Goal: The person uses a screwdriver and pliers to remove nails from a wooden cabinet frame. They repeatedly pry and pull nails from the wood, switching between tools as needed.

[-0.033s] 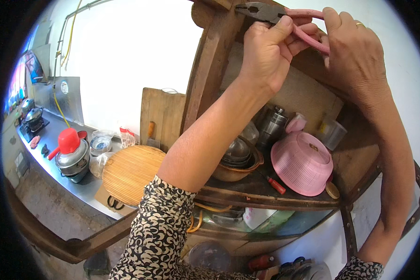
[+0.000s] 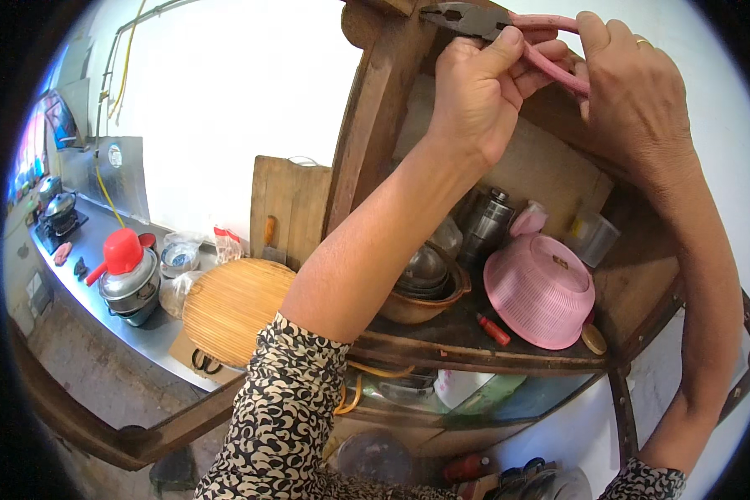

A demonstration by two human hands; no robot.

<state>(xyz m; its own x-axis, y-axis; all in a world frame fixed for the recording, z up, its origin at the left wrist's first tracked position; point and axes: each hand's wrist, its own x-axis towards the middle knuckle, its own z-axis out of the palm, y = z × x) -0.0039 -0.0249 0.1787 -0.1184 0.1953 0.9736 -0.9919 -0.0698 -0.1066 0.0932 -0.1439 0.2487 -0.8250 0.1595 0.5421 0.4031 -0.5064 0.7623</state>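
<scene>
Pliers (image 2: 508, 33) with pink handles are being held high against the top of a wooden rack (image 2: 375, 150), their dark jaws pointing left. The left hand (image 2: 479, 87) is being clenched around the handles near the head; the right hand (image 2: 633, 96) is being closed on the handle ends. Below, a pink bowl (image 2: 540, 289) is lying upside down on the shelf (image 2: 475, 346).

pliers (image 2: 475, 21): pink handles, dark metal head, lying near-level, head at wooden post top.

Pink colander (image 2: 539, 290) upside down on wooden shelf (image 2: 475, 346), beside brown bowl (image 2: 417, 307); round bamboo board (image 2: 233, 308) and red-lidded pot (image 2: 129, 275) on counter (image 2: 154, 337).
</scene>
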